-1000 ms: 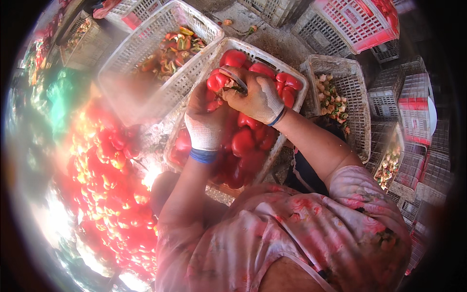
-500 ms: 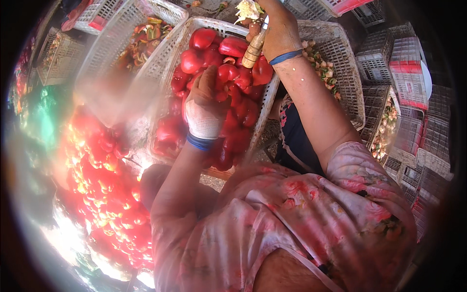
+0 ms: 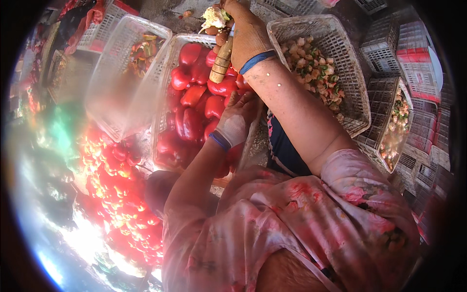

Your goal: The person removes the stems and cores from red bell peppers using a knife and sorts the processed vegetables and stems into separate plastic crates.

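Note:
My right hand (image 3: pixel 249 41), in an orange-tan glove with a blue band at the wrist, grips a wooden-handled tool (image 3: pixel 221 61). A sliver of bright metal shows by the palm; the rest of the tool is hidden. At its fingertips is a pale, seedy pepper core (image 3: pixel 214 18). Below, my left hand (image 3: pixel 236 121), in a whitish glove with a blue band, is curled at the right side of a white crate (image 3: pixel 159 97) full of red bell peppers (image 3: pixel 189 124). What lies under its fingers is hidden.
To the right, a pale crate (image 3: pixel 352 78) holds many pepper cores (image 3: pixel 311 65). A crate (image 3: pixel 104 73) with pepper pieces stands left. A big heap of red peppers (image 3: pixel 121 194) lies at lower left, partly washed out by glare. Stacked crates (image 3: pixel 379 53) line the right.
My left hand has moved right and down across the peppers to the crate's right side. My right hand has shifted left with the tool and core, and the view has shifted slightly.

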A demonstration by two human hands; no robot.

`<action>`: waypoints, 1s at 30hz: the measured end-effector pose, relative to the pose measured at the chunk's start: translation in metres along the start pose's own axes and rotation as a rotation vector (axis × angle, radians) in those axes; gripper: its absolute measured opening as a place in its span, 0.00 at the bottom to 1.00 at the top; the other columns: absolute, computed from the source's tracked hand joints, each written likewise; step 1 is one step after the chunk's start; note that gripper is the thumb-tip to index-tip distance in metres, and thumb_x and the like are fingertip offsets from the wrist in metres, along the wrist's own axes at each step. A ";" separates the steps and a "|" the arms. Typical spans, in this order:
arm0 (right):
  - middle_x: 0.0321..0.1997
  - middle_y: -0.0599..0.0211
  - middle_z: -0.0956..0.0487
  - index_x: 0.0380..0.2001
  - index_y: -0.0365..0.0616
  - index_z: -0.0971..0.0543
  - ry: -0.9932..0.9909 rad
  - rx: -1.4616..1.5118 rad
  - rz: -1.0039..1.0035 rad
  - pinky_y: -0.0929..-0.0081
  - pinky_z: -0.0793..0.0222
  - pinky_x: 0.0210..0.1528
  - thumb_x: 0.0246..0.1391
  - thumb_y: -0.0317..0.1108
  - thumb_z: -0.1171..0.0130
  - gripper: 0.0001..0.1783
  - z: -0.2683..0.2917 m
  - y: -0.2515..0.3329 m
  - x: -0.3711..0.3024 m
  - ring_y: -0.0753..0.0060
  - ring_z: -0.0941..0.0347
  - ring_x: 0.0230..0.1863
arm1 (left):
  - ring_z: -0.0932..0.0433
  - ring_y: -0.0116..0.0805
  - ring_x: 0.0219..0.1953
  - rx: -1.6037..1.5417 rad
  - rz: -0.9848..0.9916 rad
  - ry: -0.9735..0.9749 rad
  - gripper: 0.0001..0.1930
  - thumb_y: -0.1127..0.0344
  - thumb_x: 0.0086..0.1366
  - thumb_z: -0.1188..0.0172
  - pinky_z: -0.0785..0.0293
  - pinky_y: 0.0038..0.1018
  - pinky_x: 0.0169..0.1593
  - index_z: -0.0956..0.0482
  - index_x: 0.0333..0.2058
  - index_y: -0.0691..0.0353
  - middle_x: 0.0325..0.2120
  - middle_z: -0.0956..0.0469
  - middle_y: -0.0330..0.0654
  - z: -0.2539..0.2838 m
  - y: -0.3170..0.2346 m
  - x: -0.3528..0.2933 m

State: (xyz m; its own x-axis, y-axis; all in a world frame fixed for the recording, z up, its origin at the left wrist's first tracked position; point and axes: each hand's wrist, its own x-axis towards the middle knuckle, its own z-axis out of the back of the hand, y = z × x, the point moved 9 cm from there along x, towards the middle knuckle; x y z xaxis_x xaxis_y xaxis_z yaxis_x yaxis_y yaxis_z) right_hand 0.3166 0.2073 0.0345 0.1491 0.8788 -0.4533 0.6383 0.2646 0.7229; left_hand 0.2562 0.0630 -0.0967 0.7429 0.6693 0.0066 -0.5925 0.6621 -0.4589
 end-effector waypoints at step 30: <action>0.43 0.59 0.18 0.56 0.44 0.26 0.028 -1.243 0.419 0.75 0.28 0.33 0.55 0.55 0.37 0.33 0.196 0.147 -0.018 0.75 0.24 0.35 | 0.21 0.53 0.43 0.050 0.535 -0.361 0.13 0.60 0.54 0.38 0.24 0.47 0.43 0.20 0.40 0.51 0.44 0.22 0.47 0.016 0.023 0.012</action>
State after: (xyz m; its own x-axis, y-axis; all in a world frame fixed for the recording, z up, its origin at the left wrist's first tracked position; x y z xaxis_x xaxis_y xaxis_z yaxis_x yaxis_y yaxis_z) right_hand 0.5562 0.1522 0.0471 0.1395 0.9871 -0.0786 -0.5725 0.1452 0.8069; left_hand 0.2471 0.0917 -0.0933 0.1941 0.9768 0.0909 -0.8723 0.2143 -0.4394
